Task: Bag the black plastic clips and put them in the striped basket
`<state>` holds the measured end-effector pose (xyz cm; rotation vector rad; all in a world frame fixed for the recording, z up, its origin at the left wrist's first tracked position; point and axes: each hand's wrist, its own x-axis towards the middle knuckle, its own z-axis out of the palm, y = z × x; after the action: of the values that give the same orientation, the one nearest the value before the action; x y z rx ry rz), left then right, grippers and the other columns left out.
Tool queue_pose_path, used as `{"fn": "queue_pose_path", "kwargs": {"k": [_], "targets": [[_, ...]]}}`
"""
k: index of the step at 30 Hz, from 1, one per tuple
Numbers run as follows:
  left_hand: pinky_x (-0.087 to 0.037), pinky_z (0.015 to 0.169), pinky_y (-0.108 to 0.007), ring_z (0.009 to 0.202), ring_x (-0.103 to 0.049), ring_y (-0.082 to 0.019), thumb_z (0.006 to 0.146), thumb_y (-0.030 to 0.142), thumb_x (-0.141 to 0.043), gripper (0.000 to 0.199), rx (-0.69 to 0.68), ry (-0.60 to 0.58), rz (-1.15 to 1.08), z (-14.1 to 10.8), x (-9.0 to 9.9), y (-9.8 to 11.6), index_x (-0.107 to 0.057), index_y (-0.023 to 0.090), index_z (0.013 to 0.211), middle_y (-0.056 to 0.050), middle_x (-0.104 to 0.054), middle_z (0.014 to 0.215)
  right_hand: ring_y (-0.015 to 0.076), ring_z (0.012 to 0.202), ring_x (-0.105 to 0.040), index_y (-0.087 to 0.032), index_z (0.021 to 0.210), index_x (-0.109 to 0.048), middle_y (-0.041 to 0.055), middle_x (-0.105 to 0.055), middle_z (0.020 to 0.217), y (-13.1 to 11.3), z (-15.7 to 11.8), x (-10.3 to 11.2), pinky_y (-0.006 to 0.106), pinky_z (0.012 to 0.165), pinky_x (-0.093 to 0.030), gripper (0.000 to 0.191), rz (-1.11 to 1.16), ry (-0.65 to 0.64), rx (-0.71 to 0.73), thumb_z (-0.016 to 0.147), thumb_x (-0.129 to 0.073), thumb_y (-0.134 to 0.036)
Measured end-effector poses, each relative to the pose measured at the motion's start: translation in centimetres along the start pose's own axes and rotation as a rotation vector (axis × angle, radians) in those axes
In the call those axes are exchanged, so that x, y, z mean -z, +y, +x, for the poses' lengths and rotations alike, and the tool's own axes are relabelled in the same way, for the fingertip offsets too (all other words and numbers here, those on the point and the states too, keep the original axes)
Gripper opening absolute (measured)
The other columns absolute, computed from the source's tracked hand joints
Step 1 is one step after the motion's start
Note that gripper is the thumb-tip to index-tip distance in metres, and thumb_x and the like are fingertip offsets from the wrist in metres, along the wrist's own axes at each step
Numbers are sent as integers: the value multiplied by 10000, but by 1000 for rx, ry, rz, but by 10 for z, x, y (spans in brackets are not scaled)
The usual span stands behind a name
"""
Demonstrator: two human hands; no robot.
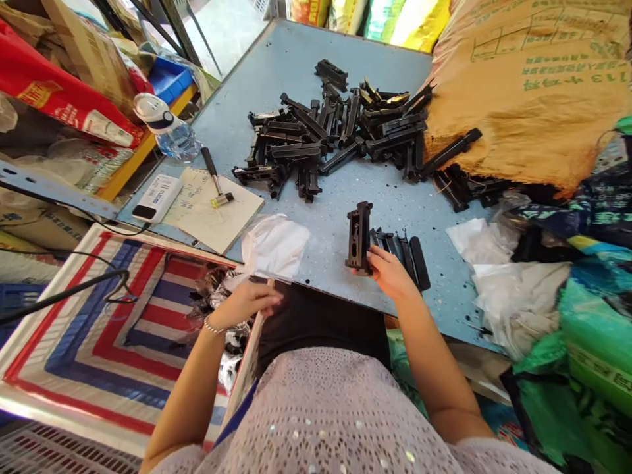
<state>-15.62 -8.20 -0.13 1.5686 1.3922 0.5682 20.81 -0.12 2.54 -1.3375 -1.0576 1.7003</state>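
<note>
My right hand (392, 271) grips a long black plastic part (359, 238) by its lower end, tilting it up over the table's front edge. The part has slots and a round hole along its face. Just to its right, several similar black pieces (413, 260) lie side by side in a row. My left hand (253, 301), with a bracelet at the wrist, hovers by the table edge over the striped bag. Its fingers are curled together, and what they may hold cannot be made out. A white cloth or bag (274, 243) lies just beyond it.
A heap of black parts (316, 131) covers the table's (232, 105) middle. At left are a hammer (215, 176), a cardboard sheet (217, 220), a white device (157, 197) and a water bottle (172, 135). An orange sack (518, 99) stands right; a striped bag (113, 316) sits below left.
</note>
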Motion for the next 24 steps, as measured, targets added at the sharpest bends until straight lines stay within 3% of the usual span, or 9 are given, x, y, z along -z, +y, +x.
{"fn": "queue_pose_path", "kwargs": {"k": [1, 4, 7, 12, 15, 17, 20, 22, 24], "targets": [[-552, 641, -273, 637, -639, -155, 898, 469, -642, 294, -40, 40, 18, 11, -7, 14, -779, 209, 891, -48, -714, 752, 197, 780, -692, -225, 990, -667, 33, -723, 931, 4, 5, -9, 379, 746, -595, 311, 124, -34, -26, 817, -712, -478], [-551, 809, -354, 862, -658, -218, 906, 367, -631, 223, -107, 339, 251, 54, -29, 42, -746, 183, 858, -113, -708, 942, 187, 752, -707, -207, 976, -676, 31, -728, 892, 12, 17, -34, 394, 742, -637, 277, 298, -130, -82, 808, -754, -413], [-521, 829, -371, 899, -634, -232, 830, 242, -662, 108, -39, 489, 298, 86, -35, 44, -669, 183, 740, -98, -671, 906, 170, 735, -710, -193, 968, -677, 26, -734, 867, 12, 22, -45, 366, 717, -656, 239, 360, -195, -114, 821, -758, -363], [-462, 614, -278, 609, -551, -138, 735, 356, -732, 218, 128, 414, -290, 93, -22, 30, -596, 192, 776, 19, -588, 664, 187, 788, -736, -198, 1085, -679, 56, -768, 990, 7, 23, -64, 368, 715, -661, 322, 395, -371, -205, 822, -760, -366], [-479, 628, -271, 623, -564, -130, 669, 316, -735, 281, 73, 379, -486, 87, -21, 34, -496, 213, 775, 32, -587, 685, 188, 748, -725, -186, 1039, -691, 58, -774, 930, 10, 34, -89, 352, 674, -653, 352, 391, -448, -236, 761, -807, -367], [-495, 685, -281, 691, -590, -141, 682, 290, -706, 268, 10, 421, -424, 82, -19, 39, -455, 220, 744, 21, -596, 720, 168, 692, -697, -175, 966, -691, 48, -765, 870, 13, 43, -100, 339, 648, -645, 333, 377, -432, -232, 723, -831, -354], [-491, 782, -307, 795, -612, -165, 756, 254, -633, 86, -27, 478, -131, 71, -8, 42, -565, 201, 751, -22, -654, 817, 142, 638, -656, -173, 884, -671, 30, -742, 821, 18, 49, -97, 341, 654, -640, 308, 353, -359, -217, 711, -838, -365], [-478, 744, -302, 742, -592, -160, 762, 254, -643, 67, 11, 474, -36, 67, 1, 40, -620, 194, 779, -18, -654, 797, 138, 639, -642, -177, 863, -668, 25, -727, 811, 19, 46, -85, 335, 648, -633, 309, 316, -302, -202, 706, -837, -382], [-453, 661, -282, 652, -552, -140, 732, 295, -709, 155, 57, 459, -114, 66, 5, 36, -605, 192, 782, 6, -618, 727, 143, 673, -641, -184, 872, -685, 28, -720, 854, 18, 37, -74, 321, 640, -625, 300, 255, -216, -165, 707, -829, -390]]}}
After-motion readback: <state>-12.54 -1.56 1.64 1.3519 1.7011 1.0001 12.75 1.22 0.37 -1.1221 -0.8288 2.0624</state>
